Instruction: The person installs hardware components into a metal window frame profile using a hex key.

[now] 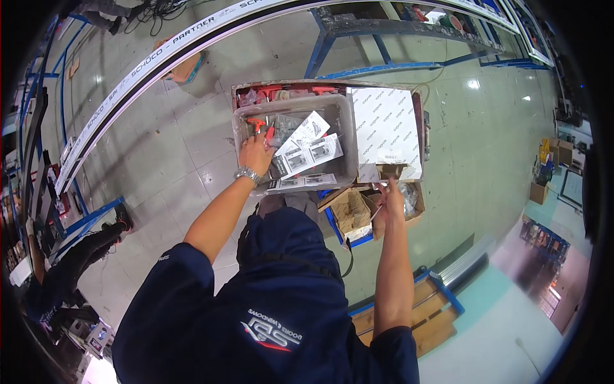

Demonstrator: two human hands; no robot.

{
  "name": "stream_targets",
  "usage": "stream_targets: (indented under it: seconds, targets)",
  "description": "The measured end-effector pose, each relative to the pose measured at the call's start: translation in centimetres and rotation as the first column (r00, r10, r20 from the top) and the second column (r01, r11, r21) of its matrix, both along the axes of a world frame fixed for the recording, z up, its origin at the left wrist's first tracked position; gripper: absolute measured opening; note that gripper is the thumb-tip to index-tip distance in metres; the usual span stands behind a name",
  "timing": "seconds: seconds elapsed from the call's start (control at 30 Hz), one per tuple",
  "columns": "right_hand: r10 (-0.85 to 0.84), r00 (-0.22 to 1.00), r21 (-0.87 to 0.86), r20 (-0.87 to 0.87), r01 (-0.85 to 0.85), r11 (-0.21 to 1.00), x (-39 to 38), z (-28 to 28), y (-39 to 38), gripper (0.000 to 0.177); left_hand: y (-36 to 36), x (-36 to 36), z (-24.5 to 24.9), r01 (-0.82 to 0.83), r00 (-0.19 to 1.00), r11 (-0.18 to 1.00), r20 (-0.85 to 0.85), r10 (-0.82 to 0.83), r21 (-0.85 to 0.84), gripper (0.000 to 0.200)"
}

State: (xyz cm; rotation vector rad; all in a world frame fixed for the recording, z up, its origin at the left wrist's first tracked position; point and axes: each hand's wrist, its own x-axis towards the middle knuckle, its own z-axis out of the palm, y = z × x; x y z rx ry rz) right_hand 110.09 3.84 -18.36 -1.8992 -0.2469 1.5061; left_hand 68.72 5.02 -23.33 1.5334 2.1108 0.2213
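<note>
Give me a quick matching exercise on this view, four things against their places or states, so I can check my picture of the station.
1. Left hand
2. Right hand
3. White box
4. Printed leaflets

A. Lying loosely overlapped inside the grey tub
B. At the near edge of the white box
C. Reaching into the tub, metal-band watch at its wrist
D. Standing to the right of the tub

Pairs: 1-C, 2-B, 3-D, 4-A
</note>
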Motion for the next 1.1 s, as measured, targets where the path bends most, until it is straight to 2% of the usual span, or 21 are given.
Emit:
stream_targets:
  seconds: [0.07,0.1,0.2,0.23,0.27,0.33,0.37,0.43,0.47,0.53,0.63,0.7,0.77,0.8,0.83,0.87,0.93,0.97,1.0,1.07,1.1]
  targets:
    - [-0.043,0.999,0.014,-0.022,0.044,0.999,0.0,0.0,-0.2,0.051,0.4,0.4,-0.5,0.074,0.997,0.995,-0.032,-0.076,-0.07,0.053]
    - [-0.072,0.997,0.002,-0.002,0.072,0.997,0.0,-0.6,-0.7,0.054,0.4,0.7,-0.4,0.071,0.997,0.997,-0.018,-0.071,-0.013,0.046]
    - [-0.075,0.993,0.019,-0.096,0.078,0.997,-1.0,-0.9,-3.8,0.048,-0.1,0.0,-3.3,0.094,0.995,0.99,0.028,-0.092,-0.108,0.037]
    - [-0.017,1.0,0.042,0.005,0.017,0.999,-2.4,-0.4,-5.2,0.037,-0.6,-0.2,-2.5,0.044,0.998,0.998,0.043,-0.042,-0.043,0.025]
    - [0.032,0.998,0.075,0.057,-0.036,0.997,-4.1,0.0,-6.5,0.033,-1.0,-0.5,-2.2,0.021,0.991,0.991,0.126,-0.038,0.129,0.021]
    - [0.112,0.98,0.132,0.164,-0.134,0.982,-7.6,0.2,-9.2,0.026,-2.1,-2.1,-2.5,-0.054,0.954,0.894,0.287,-0.085,0.446,0.018]
    - [0.151,0.976,0.213,0.158,-0.183,0.96,-9.6,0.4,-10.0,0.025,-2.6,-2.7,-1.5,-0.17,0.863,0.942,0.504,0.001,0.289,0.016]
    - [0.244,0.954,0.386,0.176,-0.295,0.874,-14.2,2.1,-11.0,0.026,-3.8,-3.6,2.1,-0.266,0.556,0.958,0.795,0.244,-0.108,0.012]
    - [0.296,0.932,0.475,0.207,-0.361,0.803,-16.5,4.0,-10.6,0.028,-4.5,-3.4,3.9,-0.256,0.537,0.962,0.813,0.227,-0.099,0.013]
    - [0.305,0.894,0.519,0.329,-0.441,0.732,-19.9,7.7,-10.0,0.033,-6.0,-2.4,7.2,-0.246,0.493,0.966,0.848,0.197,-0.081,0.017]
    - [0.317,0.834,0.469,0.452,-0.525,0.711,-22.8,10.0,-9.4,0.027,-8.7,-0.8,10.1,-0.164,0.451,0.986,0.885,0.114,-0.043,0.013]
    - [0.36,0.834,0.491,0.418,-0.541,0.683,-23.3,9.0,-10.2,0.031,-10.4,0.5,12.1,-0.196,0.313,0.979,0.943,0.109,-0.048,0.014]
    - [0.42,0.827,0.514,0.374,-0.562,0.648,-23.4,9.7,-11.0,0.03,-11.6,1.2,14.2,-0.157,0.238,0.985,0.965,0.109,-0.072,0.022]
    - [0.462,0.841,0.506,0.28,-0.539,0.674,-23.4,10.8,-11.6,0.026,-12.0,0.7,14.5,-0.067,0.308,0.991,0.942,0.132,-0.117,0.023]
    - [0.468,0.823,0.531,0.323,-0.567,0.63,-23.4,10.3,-12.3,0.023,-12.5,-0.1,14.4,0.013,0.38,0.985,0.912,0.153,-0.17,0.024]
    - [0.487,0.803,0.521,0.343,-0.594,0.613,-23.5,10.8,-12.7,0.022,-13.0,-0.4,13.9,-0.003,0.407,0.987,0.901,0.148,-0.16,0.021]
    - [0.441,0.815,0.536,0.376,-0.58,0.614,-23.8,7.8,-13.7,0.016,-13.6,-0.5,14.7,-0.063,0.45,0.982,0.873,0.185,-0.176,0.025]
    - [0.33,0.81,0.551,0.485,-0.576,0.604,-25.0,8.5,-14.0,0.015,-14.0,-0.7,13.4,-0.098,0.391,0.979,0.898,0.202,-0.177,0.025]
    - [0.343,0.762,0.514,0.549,-0.632,0.58,-25.5,8.9,-14.0,0.015,-14.2,-0.9,12.2,-0.144,0.402,0.972,0.887,0.229,-0.186,0.022]
    - [0.358,0.583,0.459,0.729,-0.805,0.376,-26.9,9.9,-13.6,0.017,-14.7,-2.1,12.1,-0.164,0.178,0.952,0.941,0.288,-0.26,0.019]
    - [0.389,0.562,0.446,0.73,-0.823,0.351,-27.6,9.7,-13.3,0.018,-14.7,-3.2,12.1,-0.161,0.159,0.948,0.941,0.3,-0.275,0.018]
